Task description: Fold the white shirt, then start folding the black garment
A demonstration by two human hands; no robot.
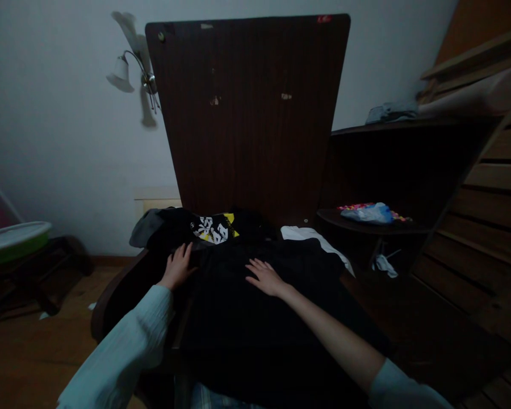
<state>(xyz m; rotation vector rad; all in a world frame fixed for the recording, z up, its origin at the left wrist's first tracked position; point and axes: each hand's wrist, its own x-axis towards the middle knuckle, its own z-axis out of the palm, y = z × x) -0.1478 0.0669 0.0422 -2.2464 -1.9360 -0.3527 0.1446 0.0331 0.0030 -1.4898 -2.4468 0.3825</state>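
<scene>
A black garment (255, 318) lies spread over a dark wooden surface in front of me. My left hand (177, 266) rests flat on its upper left edge, fingers stretched out. My right hand (264, 276) lies flat on the cloth near its middle top, fingers spread. Just beyond the hands sits a heap of dark clothes with a white and yellow print (213, 228), a grey piece (147, 226) at its left and a white cloth (310, 236) at its right.
A tall dark wooden board (251, 113) stands upright behind the clothes. A wall lamp (132, 68) hangs at the left. A small round shelf (366, 226) with a blue bag (368, 213) is at the right, wooden slats (485, 216) beyond. A green-rimmed tub (12, 241) is far left.
</scene>
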